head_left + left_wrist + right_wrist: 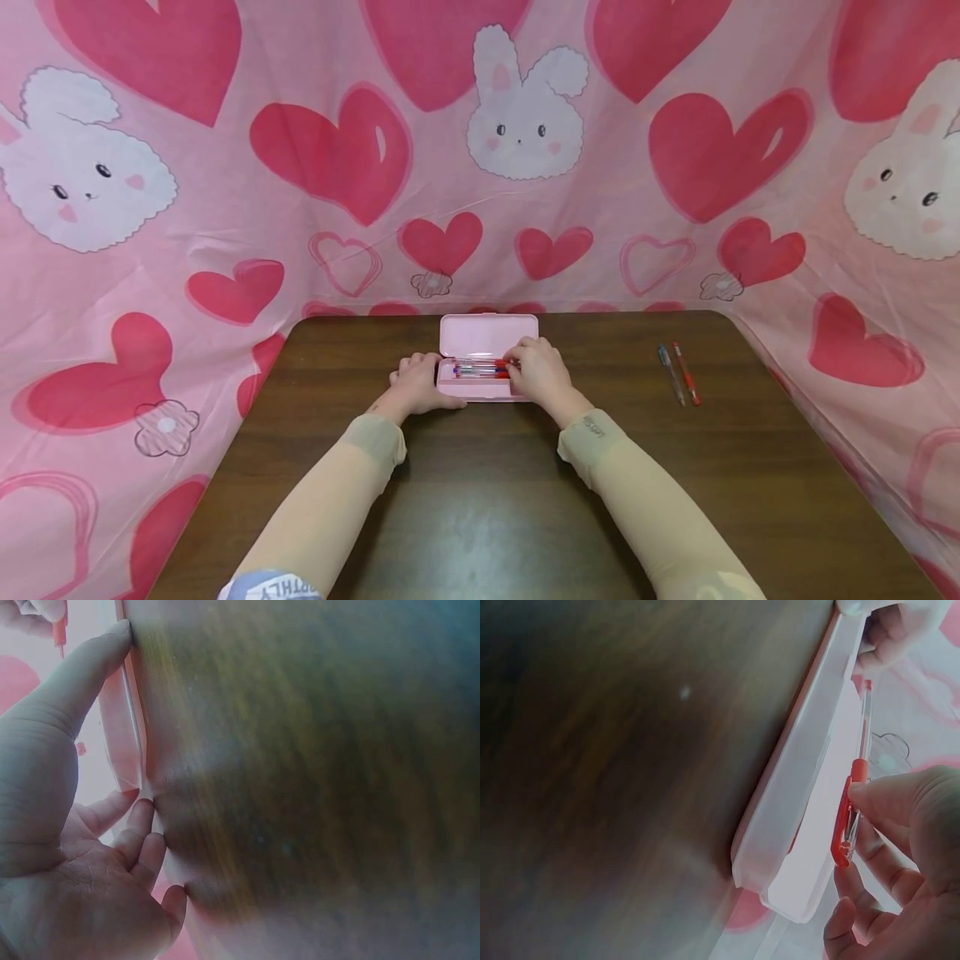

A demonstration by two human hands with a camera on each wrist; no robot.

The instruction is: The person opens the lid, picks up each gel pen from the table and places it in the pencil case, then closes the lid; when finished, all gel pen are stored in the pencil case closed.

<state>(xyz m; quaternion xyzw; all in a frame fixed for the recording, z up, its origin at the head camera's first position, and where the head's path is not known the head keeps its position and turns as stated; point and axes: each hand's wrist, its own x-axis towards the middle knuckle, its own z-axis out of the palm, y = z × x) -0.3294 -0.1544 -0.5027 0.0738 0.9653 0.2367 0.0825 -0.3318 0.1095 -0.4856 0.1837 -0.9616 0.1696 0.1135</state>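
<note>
A pink pencil case (474, 389) lies on the table with its lid (487, 335) raised at the back. Several pens (476, 368) show inside it. My left hand (416, 385) holds the case at its left end, the thumb along the front wall and the fingers about the side. Over the right part of the case, my right hand (542, 372) pinches a red pen (860, 771) between thumb and fingers. In the right wrist view that pen is above the case, its clear barrel pointing toward the left hand.
On the right of the brown wooden table (480, 500) lie a blue pen (671, 375) and another red pen (686, 372), side by side. A pink cloth (435, 192) with hearts and rabbits hangs around the table's back and sides.
</note>
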